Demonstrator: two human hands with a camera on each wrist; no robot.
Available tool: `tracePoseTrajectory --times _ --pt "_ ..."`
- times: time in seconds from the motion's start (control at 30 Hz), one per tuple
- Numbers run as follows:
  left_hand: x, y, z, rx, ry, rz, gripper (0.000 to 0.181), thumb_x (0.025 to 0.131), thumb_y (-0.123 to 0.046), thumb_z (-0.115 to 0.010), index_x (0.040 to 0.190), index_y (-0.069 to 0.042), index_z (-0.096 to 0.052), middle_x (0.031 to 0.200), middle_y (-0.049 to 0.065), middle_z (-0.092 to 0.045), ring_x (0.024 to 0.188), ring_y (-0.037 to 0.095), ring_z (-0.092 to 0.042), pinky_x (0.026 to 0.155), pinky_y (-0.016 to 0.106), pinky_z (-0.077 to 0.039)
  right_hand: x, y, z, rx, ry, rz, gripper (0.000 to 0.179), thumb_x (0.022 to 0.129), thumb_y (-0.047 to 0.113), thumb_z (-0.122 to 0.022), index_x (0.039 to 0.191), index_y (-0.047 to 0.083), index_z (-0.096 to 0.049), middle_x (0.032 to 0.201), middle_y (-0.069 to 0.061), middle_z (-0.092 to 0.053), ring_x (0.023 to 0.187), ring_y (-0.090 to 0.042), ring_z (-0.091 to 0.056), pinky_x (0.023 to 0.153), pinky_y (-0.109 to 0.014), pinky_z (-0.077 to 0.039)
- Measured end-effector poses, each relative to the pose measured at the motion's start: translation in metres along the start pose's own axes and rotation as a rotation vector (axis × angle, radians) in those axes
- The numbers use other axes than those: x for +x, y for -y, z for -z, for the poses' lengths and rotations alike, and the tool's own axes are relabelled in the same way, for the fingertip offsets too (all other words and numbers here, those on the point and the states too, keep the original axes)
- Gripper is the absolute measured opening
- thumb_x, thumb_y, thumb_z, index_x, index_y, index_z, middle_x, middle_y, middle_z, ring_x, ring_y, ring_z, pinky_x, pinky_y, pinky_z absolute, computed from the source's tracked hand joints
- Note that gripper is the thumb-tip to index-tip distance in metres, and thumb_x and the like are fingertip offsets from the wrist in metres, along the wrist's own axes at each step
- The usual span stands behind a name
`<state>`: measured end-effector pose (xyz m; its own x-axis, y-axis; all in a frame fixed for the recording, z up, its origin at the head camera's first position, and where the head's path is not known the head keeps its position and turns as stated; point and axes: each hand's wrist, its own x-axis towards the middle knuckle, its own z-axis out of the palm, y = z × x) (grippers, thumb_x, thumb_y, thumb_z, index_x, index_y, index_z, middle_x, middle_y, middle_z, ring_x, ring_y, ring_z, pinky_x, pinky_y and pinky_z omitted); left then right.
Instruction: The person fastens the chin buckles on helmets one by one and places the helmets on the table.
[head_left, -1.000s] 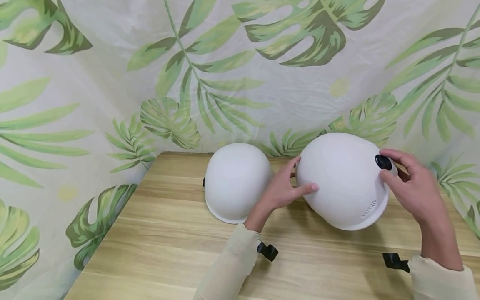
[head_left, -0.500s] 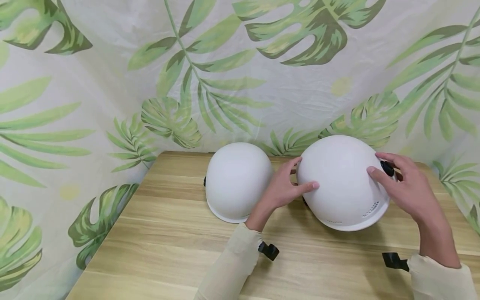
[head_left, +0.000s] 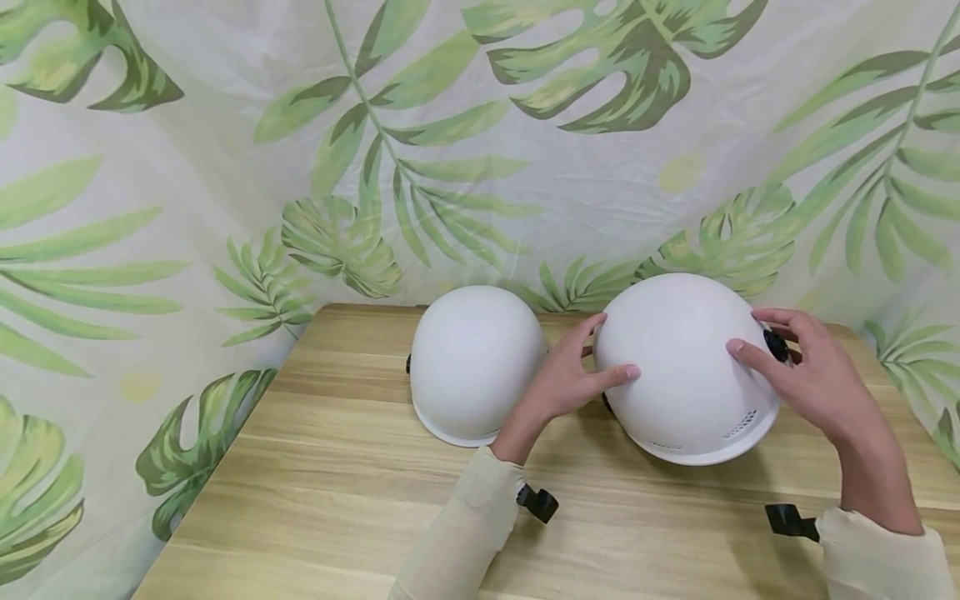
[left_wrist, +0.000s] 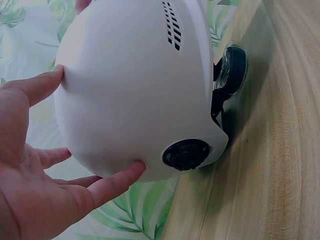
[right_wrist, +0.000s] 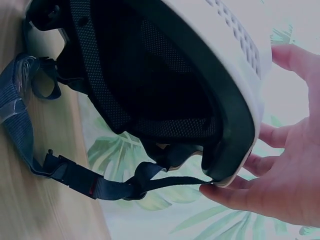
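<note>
Both hands grip a white helmet (head_left: 682, 367) at the right of the head view, one on each side. My left hand (head_left: 564, 379) has its thumb on the shell and its fingers round the left side. On the opposite side, the thumb of my right hand (head_left: 817, 383) presses the shell, with fingers near a round black fitting (head_left: 776, 345). The right wrist view shows the dark padded lining (right_wrist: 165, 90) and a chin strap with a fastened black buckle (right_wrist: 75, 179) hanging below. A second white helmet (head_left: 476, 358) stands just left of my left hand.
Both helmets are at the back of a wood-grain table (head_left: 322, 483). Close behind hangs a leaf-patterned cloth (head_left: 600, 208). Black wrist mounts (head_left: 537, 504) stick out from the beige sleeves (head_left: 457, 525).
The held helmet has turned, bringing a second row of vents into view along its lower rim. My right hand has shifted slightly left and down, its thumb further onto the shell. The left hand barely moved.
</note>
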<state>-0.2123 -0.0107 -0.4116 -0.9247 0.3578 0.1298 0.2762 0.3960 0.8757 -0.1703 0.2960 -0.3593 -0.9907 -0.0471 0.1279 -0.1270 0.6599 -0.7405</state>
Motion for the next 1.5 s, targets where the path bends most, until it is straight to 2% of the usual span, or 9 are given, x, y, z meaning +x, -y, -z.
tracePoseTrajectory --times 0.23,0.33,0.43,0.5,0.57,0.77,0.97,1.2,1.5 --pt "-0.001 0.000 0.002 0.019 -0.014 0.009 0.092 0.090 -0.048 -0.083 0.166 -0.024 -0.036 0.167 0.005 -0.039 0.139 0.034 -0.055 0.096 0.041 -0.058 0.003 0.000 -0.002 0.016 0.049 0.018 0.081 0.102 0.039 -0.072 0.163 0.003 -0.035 0.162 -0.033 -0.030 0.135 -0.057 -0.039 0.069 -0.013 -0.045" --pt "-0.001 0.000 0.002 0.031 -0.010 0.004 0.092 0.090 -0.048 -0.082 0.166 -0.024 -0.036 0.167 0.005 -0.040 0.139 0.033 -0.056 0.097 0.042 -0.058 0.005 -0.001 -0.003 0.009 0.052 0.022 0.082 0.101 0.039 -0.073 0.163 0.003 -0.035 0.164 -0.032 -0.029 0.137 -0.057 -0.038 0.071 -0.018 -0.049" --pt "-0.001 0.000 0.002 0.048 -0.006 -0.002 0.092 0.090 -0.047 -0.082 0.166 -0.023 -0.036 0.167 0.007 -0.039 0.138 0.034 -0.057 0.099 0.043 -0.057 0.006 -0.001 -0.005 -0.005 0.053 0.021 0.084 0.101 0.041 -0.072 0.164 0.003 -0.032 0.165 -0.033 -0.028 0.140 -0.058 -0.035 0.083 -0.043 -0.058" --pt "-0.001 0.000 0.003 0.052 -0.006 -0.001 0.093 0.090 -0.046 -0.082 0.166 -0.022 -0.035 0.167 0.009 -0.039 0.139 0.035 -0.056 0.102 0.044 -0.056 0.007 -0.001 -0.006 -0.007 0.058 0.019 0.087 0.101 0.042 -0.072 0.166 0.003 -0.029 0.166 -0.033 -0.026 0.143 -0.059 -0.033 0.092 -0.065 -0.054" --pt "-0.001 0.000 0.003 0.047 -0.010 0.004 0.093 0.090 -0.045 -0.082 0.166 -0.020 -0.035 0.167 0.011 -0.038 0.140 0.037 -0.055 0.103 0.045 -0.056 0.007 -0.001 -0.009 -0.009 0.064 0.017 0.088 0.102 0.043 -0.071 0.167 0.003 -0.027 0.165 -0.035 -0.027 0.143 -0.060 -0.032 0.097 -0.076 -0.046" --pt "-0.001 0.001 0.005 0.043 -0.012 0.015 0.092 0.090 -0.043 -0.083 0.166 -0.020 -0.035 0.167 0.011 -0.038 0.140 0.038 -0.056 0.103 0.045 -0.056 0.007 -0.002 -0.012 -0.004 0.094 -0.002 0.093 0.101 0.045 -0.072 0.169 0.004 -0.022 0.162 -0.039 -0.029 0.140 -0.062 -0.036 0.095 -0.070 -0.051" --pt "0.000 -0.001 0.007 0.082 0.006 -0.007 0.092 0.090 -0.043 -0.083 0.166 -0.020 -0.036 0.167 0.007 -0.040 0.141 0.033 -0.055 0.106 0.043 -0.054 0.007 -0.004 -0.011 0.004 0.143 0.005 0.098 0.101 0.042 -0.073 0.167 -0.003 -0.016 0.164 -0.037 -0.024 0.141 -0.063 -0.034 0.098 -0.073 -0.049" --pt "0.002 -0.001 0.008 0.110 0.027 -0.015 0.092 0.090 -0.042 -0.084 0.166 -0.018 -0.036 0.167 0.007 -0.041 0.141 0.034 -0.054 0.107 0.045 -0.054 0.007 -0.005 -0.008 0.057 0.236 -0.030 0.098 0.103 0.039 -0.070 0.169 0.001 -0.009 0.169 -0.034 -0.014 0.145 -0.067 -0.026 0.104 -0.076 -0.043" --pt "0.000 0.002 0.006 0.158 0.012 -0.037 0.093 0.088 -0.042 -0.085 0.165 -0.017 -0.039 0.165 0.007 -0.045 0.142 0.031 -0.053 0.110 0.045 -0.051 0.001 -0.017 -0.016 0.117 0.239 -0.017 0.090 0.105 0.034 -0.069 0.169 0.003 -0.015 0.170 -0.032 -0.016 0.144 -0.068 -0.027 0.104 -0.075 -0.043"
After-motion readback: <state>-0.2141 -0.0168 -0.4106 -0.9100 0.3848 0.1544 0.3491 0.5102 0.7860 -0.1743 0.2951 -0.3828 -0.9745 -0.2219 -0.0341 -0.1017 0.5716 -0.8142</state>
